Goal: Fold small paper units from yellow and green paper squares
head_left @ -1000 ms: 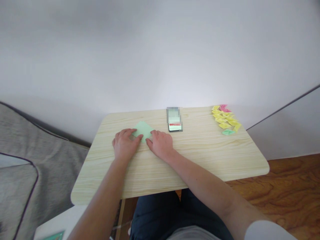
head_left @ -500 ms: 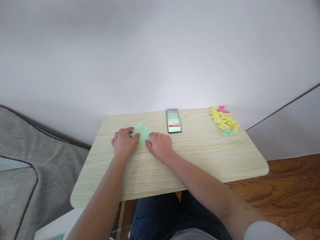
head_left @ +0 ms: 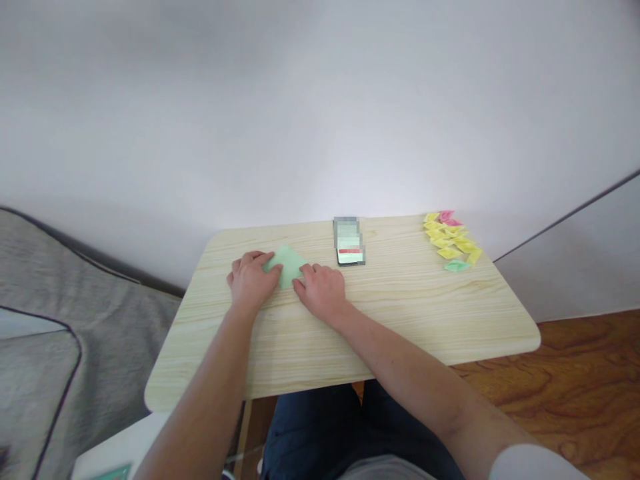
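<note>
- Green paper [head_left: 289, 266] lies flat, seemingly unfinished.
- Left hand [head_left: 251, 281] and right hand [head_left: 323, 289], both part-open, rest fingertips on its sides.
- Folded pieces [head_left: 449, 253] look done.

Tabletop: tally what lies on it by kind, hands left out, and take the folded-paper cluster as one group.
Green paper sheet: 1
Phone: 1
Cluster of folded paper pieces: 1
Total: 3
</note>
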### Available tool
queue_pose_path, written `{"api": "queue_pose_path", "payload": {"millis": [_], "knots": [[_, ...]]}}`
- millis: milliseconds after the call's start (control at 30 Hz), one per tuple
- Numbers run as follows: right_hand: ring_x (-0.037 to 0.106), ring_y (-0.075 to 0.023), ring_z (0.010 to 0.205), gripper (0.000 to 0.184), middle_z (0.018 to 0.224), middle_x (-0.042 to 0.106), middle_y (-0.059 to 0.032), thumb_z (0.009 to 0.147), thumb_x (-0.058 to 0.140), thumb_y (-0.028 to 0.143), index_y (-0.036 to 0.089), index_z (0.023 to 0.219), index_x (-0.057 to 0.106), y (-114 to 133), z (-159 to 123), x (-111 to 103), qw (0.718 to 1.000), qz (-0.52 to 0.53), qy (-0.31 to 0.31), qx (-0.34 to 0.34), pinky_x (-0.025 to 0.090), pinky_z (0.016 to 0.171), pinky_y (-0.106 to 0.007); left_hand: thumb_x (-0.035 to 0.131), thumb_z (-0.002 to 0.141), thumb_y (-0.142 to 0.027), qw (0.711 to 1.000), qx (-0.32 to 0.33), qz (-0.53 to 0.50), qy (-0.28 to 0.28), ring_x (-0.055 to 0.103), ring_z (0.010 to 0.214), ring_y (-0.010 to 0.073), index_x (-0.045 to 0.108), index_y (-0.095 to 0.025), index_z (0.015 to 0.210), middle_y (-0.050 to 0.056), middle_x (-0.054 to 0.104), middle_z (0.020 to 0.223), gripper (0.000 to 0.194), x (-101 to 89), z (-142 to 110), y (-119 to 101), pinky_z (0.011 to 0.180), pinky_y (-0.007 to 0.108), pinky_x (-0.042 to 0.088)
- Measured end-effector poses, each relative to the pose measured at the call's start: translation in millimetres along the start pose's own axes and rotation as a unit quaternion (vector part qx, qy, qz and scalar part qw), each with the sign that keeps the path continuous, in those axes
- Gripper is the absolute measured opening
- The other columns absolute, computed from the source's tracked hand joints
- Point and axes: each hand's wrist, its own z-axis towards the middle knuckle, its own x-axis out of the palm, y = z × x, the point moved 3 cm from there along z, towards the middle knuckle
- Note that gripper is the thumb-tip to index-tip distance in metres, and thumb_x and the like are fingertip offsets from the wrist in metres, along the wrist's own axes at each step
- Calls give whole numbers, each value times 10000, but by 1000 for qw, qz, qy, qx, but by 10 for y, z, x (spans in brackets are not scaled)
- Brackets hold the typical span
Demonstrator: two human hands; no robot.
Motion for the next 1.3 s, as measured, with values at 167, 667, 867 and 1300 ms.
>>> {"api": "queue_pose_path", "payload": {"millis": [167, 667, 867, 1300], "knots": [[663, -263, 937, 315, 1026, 714, -57, 1012, 494, 482, 242, 1180, 610, 12, -8, -25, 1000, 0, 0, -4, 471, 759, -391, 569, 887, -461, 999, 7, -19, -31, 494, 1286, 374, 728, -288, 1250, 76, 641, 1355, 432, 21, -58, 15, 1080, 578, 402], [667, -264, 980, 343, 1064, 718, -86, 1032, 465, 486, 228, 1193, 624, 43, -10, -106, 1000, -3, 30, 7, 489, 814, -396, 571, 887, -372, 994, 32, -70, -74, 591, 1190, 295, 716, -275, 1247, 67, 732, 1188, 400, -33, -162, -93, 1069, 444, 426], [671, -264, 986, 342, 1065, 720, -84, 1027, 478, 485, 233, 1196, 635, 49, -10, -106, 999, 1, 35, 13, 492, 820, -395, 628, 809, -286, 974, 23, -202, -97, 663, 981, 204, 571, -231, 1375, 56, 698, 1157, 571, -126, -253, -206, 881, 325, 527], [620, -144, 698, 333, 765, 643, 51, 901, 642, 384, 245, 1203, 614, -451, -187, -322, 933, 342, -59, 98, 469, 688, -269, 726, 783, -355, 916, -21, -396, -65, 592, 627, 148, 739, -185, 855, 1, 703, 743, 185, -173, -568, -439, 595, 260, 470]]}}
